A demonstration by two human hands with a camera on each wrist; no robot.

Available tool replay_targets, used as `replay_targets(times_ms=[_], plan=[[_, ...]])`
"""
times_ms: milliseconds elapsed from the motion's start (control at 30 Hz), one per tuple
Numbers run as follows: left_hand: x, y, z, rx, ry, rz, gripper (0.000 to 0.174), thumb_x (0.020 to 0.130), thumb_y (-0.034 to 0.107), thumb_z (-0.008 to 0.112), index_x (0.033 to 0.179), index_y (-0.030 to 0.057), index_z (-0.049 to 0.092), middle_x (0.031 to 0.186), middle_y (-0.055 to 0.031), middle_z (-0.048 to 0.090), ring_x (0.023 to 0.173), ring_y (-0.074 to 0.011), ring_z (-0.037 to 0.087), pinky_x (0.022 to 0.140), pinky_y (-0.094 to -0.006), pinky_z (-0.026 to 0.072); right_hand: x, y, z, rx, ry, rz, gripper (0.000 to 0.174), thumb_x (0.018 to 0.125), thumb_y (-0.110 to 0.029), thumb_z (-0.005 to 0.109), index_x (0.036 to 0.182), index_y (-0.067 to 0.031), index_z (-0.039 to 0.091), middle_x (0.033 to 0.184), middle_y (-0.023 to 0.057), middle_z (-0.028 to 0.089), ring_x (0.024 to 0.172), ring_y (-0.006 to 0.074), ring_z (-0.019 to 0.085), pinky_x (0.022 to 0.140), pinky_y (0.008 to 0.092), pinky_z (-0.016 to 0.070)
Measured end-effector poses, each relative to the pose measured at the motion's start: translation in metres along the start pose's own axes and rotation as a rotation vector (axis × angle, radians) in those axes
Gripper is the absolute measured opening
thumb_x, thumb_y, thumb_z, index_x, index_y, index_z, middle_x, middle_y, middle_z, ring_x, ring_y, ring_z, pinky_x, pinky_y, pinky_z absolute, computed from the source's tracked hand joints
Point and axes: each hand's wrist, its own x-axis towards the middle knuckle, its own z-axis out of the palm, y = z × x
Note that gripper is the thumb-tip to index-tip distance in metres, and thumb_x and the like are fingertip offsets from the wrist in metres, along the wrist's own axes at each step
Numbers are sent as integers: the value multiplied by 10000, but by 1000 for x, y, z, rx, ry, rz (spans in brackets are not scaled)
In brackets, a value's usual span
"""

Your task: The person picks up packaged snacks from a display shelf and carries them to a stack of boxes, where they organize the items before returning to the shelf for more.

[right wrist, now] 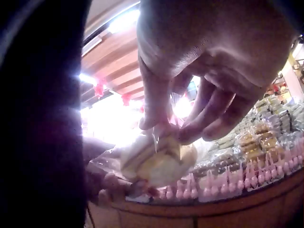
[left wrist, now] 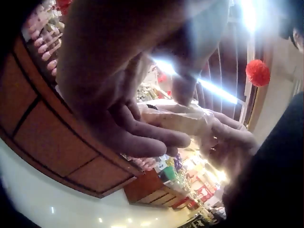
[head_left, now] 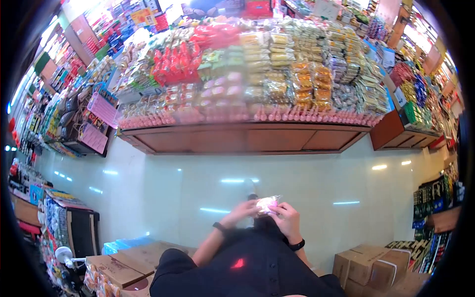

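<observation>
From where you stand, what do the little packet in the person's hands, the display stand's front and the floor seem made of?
The packet: its wrapper is probably thin, clear plastic film, being see-through, crinkled and shiny.
The display stand's front: likely wood or wood-look board, reddish brown, in framed panels.
The floor: perhaps polished tile, pale and glossy, with bright reflected streaks.

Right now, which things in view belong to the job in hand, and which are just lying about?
In the job, it seems:
packet, pinched by both hands
left grip
right grip

Just lying about:
red packs and orange packs on the counter
carton, lower right
</observation>
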Motion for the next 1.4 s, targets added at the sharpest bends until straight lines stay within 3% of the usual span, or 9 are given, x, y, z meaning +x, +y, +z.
replay_targets(times_ms=[333, 500, 700, 900, 1000, 1100, 1200, 1300, 1400], plan=[[54, 71, -97, 126, 239, 3, 564, 1004, 362, 628, 1434, 11, 528, 1139, -45, 673, 940, -112, 611, 799, -293, 526, 147, 34, 52, 203, -161, -47, 213, 767, -106, 818, 979, -102, 797, 840, 64, 704, 685, 197, 668, 638, 318, 536], [96, 114, -146, 131, 282, 18, 568, 993, 375, 641, 1401, -9, 541, 1221, -98, 668, 1036, -166, 631, 859, -315, 526, 222, 41, 64, 170, -185, -37, 206, 812, -170, 784, 1016, -142, 798, 839, 70, 706, 700, 230, 674, 669, 337, 544], [123, 163, -171, 84, 497, 53, 565, 982, 316, 660, 1410, -26, 521, 1257, -103, 651, 1087, -166, 618, 908, -329, 513, 309, 60, 84, 165, -293, -113, 189, 847, -189, 745, 1028, -165, 794, 857, 73, 703, 741, 276, 683, 678, 370, 546], [141, 218, -202, -38, 437, 62, 501, 971, 235, 662, 1385, -18, 541, 1248, -105, 652, 1075, -154, 608, 916, -314, 500, 367, 56, 95, 81, -344, -154, 210, 874, -166, 706, 1070, -174, 779, 920, 74, 708, 793, 295, 682, 708, 388, 550], [174, 208, -254, 127, 411, 84, 461, 974, 241, 657, 1356, -1, 567, 1227, -113, 658, 1069, -147, 612, 921, -306, 500, 388, 67, 117, 28, -325, -133, 227, 881, -149, 693, 1095, -161, 767, 945, 78, 708, 814, 293, 682, 729, 385, 548], [207, 224, -293, 235, 465, -30, 452, 966, 272, 667, 1324, 7, 588, 1185, -127, 677, 1057, -171, 633, 905, -330, 510, 423, 73, 139, 65, -245, -97, 240, 880, -128, 690, 1111, -138, 757, 956, 88, 707, 823, 296, 682, 744, 381, 546], [232, 230, -324, 417, 579, 261, 469, 950, 339, 681, 1272, 6, 609, 1098, -156, 709, 980, -263, 674, 846, -391, 527, 448, 79, 167, 78, -185, -63, 251, 875, -111, 692, 1119, -119, 751, 973, 102, 705, 823, 298, 682, 752, 378, 544], [258, 255, -357, 712, 599, 179, 454, 932, 337, 669, 1234, 1, 621, 1087, -202, 705, 1004, -370, 670, 863, -439, 522, 481, 83, 190, 58, -141, -8, 258, 868, -109, 697, 1120, -108, 749, 979, 111, 701, 822, 287, 682, 758, 375, 541], [276, 289, -390, 736, 472, 96, 428, 917, 299, 636, 1221, -2, 628, 1127, -243, 682, 1066, -412, 647, 912, -452, 518, 510, 85, 212, 16, -165, 71, 271, 864, -133, 698, 1130, -106, 746, 968, 110, 695, 831, 269, 680, 767, 367, 537]])
